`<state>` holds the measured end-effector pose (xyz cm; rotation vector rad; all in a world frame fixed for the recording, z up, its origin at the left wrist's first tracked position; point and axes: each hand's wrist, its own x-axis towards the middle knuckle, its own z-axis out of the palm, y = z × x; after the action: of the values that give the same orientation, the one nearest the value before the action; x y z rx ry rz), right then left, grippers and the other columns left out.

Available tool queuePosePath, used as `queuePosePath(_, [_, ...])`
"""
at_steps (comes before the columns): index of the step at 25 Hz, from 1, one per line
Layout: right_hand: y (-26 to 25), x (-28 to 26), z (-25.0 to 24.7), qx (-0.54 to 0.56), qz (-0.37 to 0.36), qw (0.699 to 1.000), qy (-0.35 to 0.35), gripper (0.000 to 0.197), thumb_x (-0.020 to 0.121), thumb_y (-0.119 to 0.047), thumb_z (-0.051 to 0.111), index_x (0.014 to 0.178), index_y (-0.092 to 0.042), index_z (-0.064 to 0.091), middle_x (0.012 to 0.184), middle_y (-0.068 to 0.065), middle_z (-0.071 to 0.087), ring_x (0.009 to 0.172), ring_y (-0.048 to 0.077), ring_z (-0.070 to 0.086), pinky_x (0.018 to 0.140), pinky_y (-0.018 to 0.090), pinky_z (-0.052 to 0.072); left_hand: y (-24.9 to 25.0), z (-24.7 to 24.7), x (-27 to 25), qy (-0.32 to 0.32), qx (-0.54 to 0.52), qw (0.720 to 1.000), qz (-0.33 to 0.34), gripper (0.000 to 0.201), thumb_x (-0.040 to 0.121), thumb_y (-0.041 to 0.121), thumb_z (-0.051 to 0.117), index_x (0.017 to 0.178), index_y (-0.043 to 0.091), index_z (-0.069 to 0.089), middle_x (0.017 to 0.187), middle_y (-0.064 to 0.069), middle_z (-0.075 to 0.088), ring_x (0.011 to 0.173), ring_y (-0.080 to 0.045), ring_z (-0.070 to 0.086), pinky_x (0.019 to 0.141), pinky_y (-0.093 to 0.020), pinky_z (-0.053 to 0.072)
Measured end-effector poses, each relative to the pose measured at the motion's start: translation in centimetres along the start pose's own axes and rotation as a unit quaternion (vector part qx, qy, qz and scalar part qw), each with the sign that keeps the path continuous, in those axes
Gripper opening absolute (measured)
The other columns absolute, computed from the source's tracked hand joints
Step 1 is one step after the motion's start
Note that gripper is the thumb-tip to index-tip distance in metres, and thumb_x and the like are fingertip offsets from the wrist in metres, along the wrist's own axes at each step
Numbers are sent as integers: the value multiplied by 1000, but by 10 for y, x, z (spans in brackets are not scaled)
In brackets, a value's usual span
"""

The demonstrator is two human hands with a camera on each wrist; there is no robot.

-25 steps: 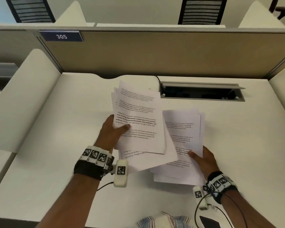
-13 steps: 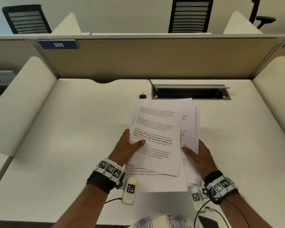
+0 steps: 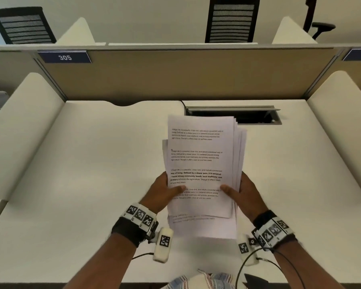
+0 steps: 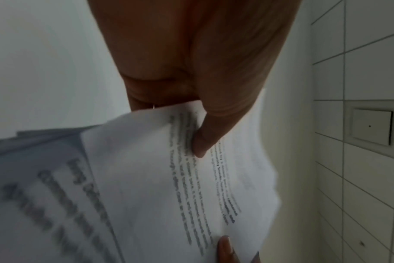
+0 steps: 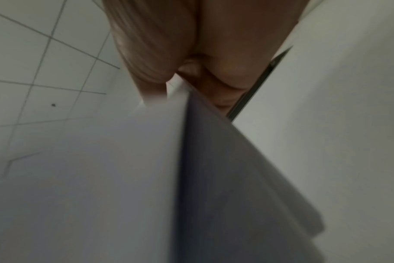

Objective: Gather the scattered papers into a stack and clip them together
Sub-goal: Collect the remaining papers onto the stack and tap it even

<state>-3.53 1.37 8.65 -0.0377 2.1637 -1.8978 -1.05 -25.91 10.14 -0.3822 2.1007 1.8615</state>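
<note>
A stack of printed white papers [image 3: 200,161] stands nearly upright above the desk, its sheets unevenly aligned at the top right and bottom. My left hand [image 3: 165,192] grips its left edge, thumb on the front page. My right hand [image 3: 241,191] grips the right edge the same way. In the left wrist view my left thumb pinches the papers [image 4: 160,178] against the fingers behind. In the right wrist view the papers [image 5: 124,169] run edge-on from my right hand [image 5: 191,53]. The binder clip is hidden behind the stack.
The white desk [image 3: 92,174] has a tan partition [image 3: 175,76] at the back and white side dividers. An open cable tray [image 3: 256,116] sits behind the papers. Black chairs stand beyond the partition.
The two separate bundles have been brought together into one stack and lifted upright between both hands. The binder clip seen half a second ago is now covered by the stack.
</note>
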Motion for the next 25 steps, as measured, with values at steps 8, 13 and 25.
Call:
queuePosePath(8, [-28,0,-8,-38,-71,994,80,27,89,-7,74,114,-13,65,109,-10,72,93,-5,68,76,11,54,24,6,3,47,65,988,132,29,88,17,77,113,27,66,106,10,75,98,-8,70,83,-26,60])
queuePosePath(13, [-26,0,-5,-64,-71,992,77,28,90,-7,72,113,-20,63,107,-7,70,91,-14,64,73,3,48,23,15,5,20,111,988,108,34,92,9,71,97,42,65,94,7,66,84,5,64,85,-26,51])
queuePosePath(25, [-25,5,-3,-63,-68,994,64,49,88,-6,75,127,-22,51,115,-6,66,103,1,66,80,14,55,25,7,7,32,116,985,121,37,82,16,78,107,38,63,101,7,71,94,-15,70,81,-36,62])
